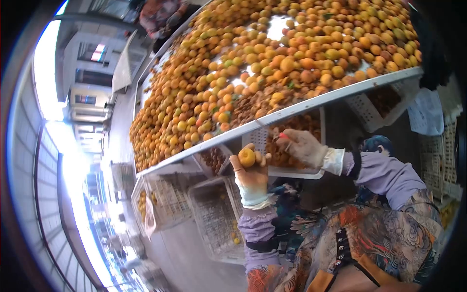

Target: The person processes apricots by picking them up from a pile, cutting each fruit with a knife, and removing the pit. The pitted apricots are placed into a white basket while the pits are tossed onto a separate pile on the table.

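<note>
In my left hand (253,171), gloved with the fingertips showing, I hold a yellow-orange apricot (246,157) just below the table's metal edge. My right hand (302,147), also gloved, is closed around a small tool with a red part (283,136), most of it hidden by the fingers. Below my right hand sits a white crate (297,173) holding brownish-orange pieces. Many orange and yellow apricots (214,92) cover the table beyond both hands, with brown scraps (250,107) near its edge.
The table's raised metal rim (311,103) runs diagonally in front of me. Below it stand plastic crates (214,214), some with a few fruits, and another crate (372,109) at the right. A white bag (426,112) hangs at the right. Another person (158,19) is at the table's far left.
</note>
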A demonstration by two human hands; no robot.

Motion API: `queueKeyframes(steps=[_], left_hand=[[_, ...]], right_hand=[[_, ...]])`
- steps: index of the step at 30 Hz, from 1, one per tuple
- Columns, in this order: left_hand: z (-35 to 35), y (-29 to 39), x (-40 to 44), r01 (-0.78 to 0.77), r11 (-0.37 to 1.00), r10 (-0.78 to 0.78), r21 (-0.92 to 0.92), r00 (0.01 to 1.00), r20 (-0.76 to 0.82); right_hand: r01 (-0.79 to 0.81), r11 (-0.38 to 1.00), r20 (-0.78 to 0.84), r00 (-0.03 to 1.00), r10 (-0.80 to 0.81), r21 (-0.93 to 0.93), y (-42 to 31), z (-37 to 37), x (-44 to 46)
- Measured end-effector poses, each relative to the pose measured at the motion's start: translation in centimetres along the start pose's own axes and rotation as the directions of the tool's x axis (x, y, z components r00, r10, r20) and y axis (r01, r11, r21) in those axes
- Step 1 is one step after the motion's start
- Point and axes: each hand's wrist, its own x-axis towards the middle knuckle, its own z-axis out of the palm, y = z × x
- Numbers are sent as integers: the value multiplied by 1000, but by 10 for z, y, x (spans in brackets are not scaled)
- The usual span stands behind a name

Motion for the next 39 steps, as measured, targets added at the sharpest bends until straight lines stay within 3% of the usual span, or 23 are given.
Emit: queueKeyframes(steps=[1, 4, 7, 10, 12, 13, 14, 15, 16, 18, 20, 21, 22, 23, 24, 26, 29, 30, 32, 33, 36, 38, 39], left_hand=[[-8, 7, -7, -23, 1000, 22, 12, 1000, 8], [-73, 29, -22, -90, 995, 90, -37, 996, -10], [-142, 55, -55, -163, 985, 171, 52, 958, -230], [-234, 74, -90, -204, 978, 205, 53, 861, -466], [-255, 75, -110, -139, 859, 428, 493, 723, -542], [-280, 77, -119, -123, 873, 436, 472, 632, -641], [-304, 87, -123, -77, 911, 368, 405, 595, -715], [-278, 91, -130, 223, 811, 333, 541, 584, -740], [-336, 92, -136, 235, 670, 442, 704, 636, -632], [-350, 103, -129, 509, 479, 512, 715, 501, -698], [-344, 109, -96, 363, 460, 583, 810, 565, -584], [-324, 106, -77, 215, 448, 648, 868, 591, -480], [-254, 102, -55, 188, 594, 505, 782, 669, -545], [-219, 95, -26, 47, 567, 512, 823, 762, -396], [-170, 87, 0, -81, 487, 525, 870, 823, -217], [-59, 61, 41, -297, 420, 456, 858, 886, 83], [45, 21, 93, -442, 234, 292, 866, 882, 371], [66, 3, 114, -467, 312, 246, 827, 881, 404], [105, -26, 143, -500, 116, 149, 858, 863, 483], [122, -37, 153, -512, -216, 149, 832, 825, 546], [138, -74, 195, -377, -526, 110, 762, 859, 501], [152, -87, 203, -228, -814, -2, 534, 920, 391], [150, -90, 208, -198, -830, 10, 522, 930, 369]], right_hand=[[3, 956, -15, 1000, 2, 293, 16, 4, 2], [-92, 907, -31, 993, 115, 411, 14, -5, 10], [-272, 918, 20, 960, 278, 288, -15, -14, 2], [-218, 915, 9, 973, 229, 339, -11, -14, 0], [-203, 419, 29, 923, 384, 885, 14, -1, 8], [-71, 938, -66, 993, 98, 340, 12, -4, 1], [149, 905, 34, 988, -148, -397, 8, -9, -5], [-9, 888, 35, 999, 28, -460, -11, -12, -6], [-166, 847, 36, 976, 213, -504, -27, -13, -9], [-152, 873, -6, 986, 168, -463, -30, -16, -10], [-124, 902, -23, 992, 126, -413, -28, -19, -10], [-3, 982, -56, 998, -8, -189, -28, -22, -9], [142, 989, -113, 984, -138, 33, -26, -25, -6], [241, 960, -174, 961, -215, 145, -21, -26, -2], [251, 957, -178, 958, -225, 143, -34, -35, -3], [-49, 909, -88, 992, 94, 415, -58, -57, -12], [96, 897, -234, 972, 9, 432, -68, -78, -9], [111, 883, -288, 957, 29, 457, -71, -85, -8], [168, 783, -363, 929, 78, 599, -67, -98, -4], [152, 796, -353, 932, 82, 586, -69, -107, -5], [143, 820, -366, 927, 86, 555, -75, -118, -6], [157, 840, -373, 926, 57, 519, -65, -120, -5], [147, 806, -372, 923, 96, 573, -60, -120, -3]])
